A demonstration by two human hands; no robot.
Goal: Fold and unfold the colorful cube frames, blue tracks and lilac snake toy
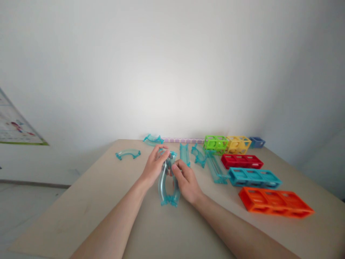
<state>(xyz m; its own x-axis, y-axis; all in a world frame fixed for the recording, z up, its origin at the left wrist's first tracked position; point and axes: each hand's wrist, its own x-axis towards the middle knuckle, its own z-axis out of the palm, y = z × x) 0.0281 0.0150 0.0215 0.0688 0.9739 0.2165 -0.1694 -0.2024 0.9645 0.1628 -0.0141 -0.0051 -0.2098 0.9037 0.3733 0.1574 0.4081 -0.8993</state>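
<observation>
Both hands meet over the middle of the table around clear teal curved track pieces (162, 185). My left hand (156, 163) is closed on the upper part of one piece, thumb on top. From the other side, my right hand (187, 178) pinches a second curved track piece (175, 194). The lower ends of the two pieces sit close together, pointing toward me; whether they are joined I cannot tell. Fingers partly hide the upper ends.
Curved teal tracks (128, 154) lie left and at the back (153, 139). Straight tracks (184, 154) and a wavy one (199, 156) lie right of my hands. Green (215, 143), yellow (238, 144), blue (257, 142), red (242, 161), teal (254, 178) and orange (275, 202) frame blocks line the right side.
</observation>
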